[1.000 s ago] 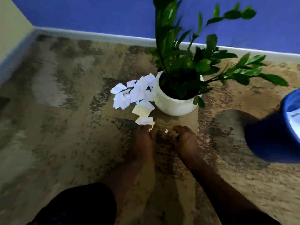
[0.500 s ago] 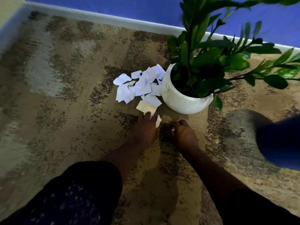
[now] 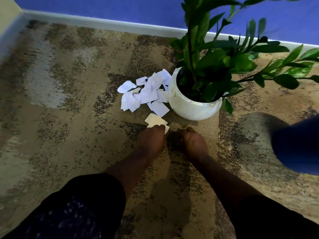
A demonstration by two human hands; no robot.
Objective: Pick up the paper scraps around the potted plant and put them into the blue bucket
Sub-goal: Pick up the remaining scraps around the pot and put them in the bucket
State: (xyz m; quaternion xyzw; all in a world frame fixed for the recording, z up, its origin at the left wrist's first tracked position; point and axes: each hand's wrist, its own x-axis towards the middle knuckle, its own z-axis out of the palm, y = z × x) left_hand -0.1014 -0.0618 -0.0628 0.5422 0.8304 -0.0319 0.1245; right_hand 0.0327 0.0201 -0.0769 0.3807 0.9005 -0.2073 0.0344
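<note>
The potted plant [image 3: 191, 104] stands on the floor [image 3: 69, 135] toward its far edge, near the skirting board [image 3: 103, 23]. The paper scraps [image 3: 146, 92] lie heaped against the pot's left side. A lone scrap [image 3: 154, 120] lies in front of the heap, its near edge under the left hand [image 3: 151, 138]. The right hand [image 3: 193, 144] is just beside the left, before the pot. What seems to be the bucket [image 3: 296, 147] sits well to the right.

Just before the white pot [image 3: 189, 107], the left hand [image 3: 151, 140] touched a cream scrap [image 3: 155, 120]; the right hand [image 3: 193, 144] lay curled alongside. White scraps [image 3: 146, 92] clustered left of the pot, and the blue bucket [image 3: 296, 147] sat well right of it.
</note>
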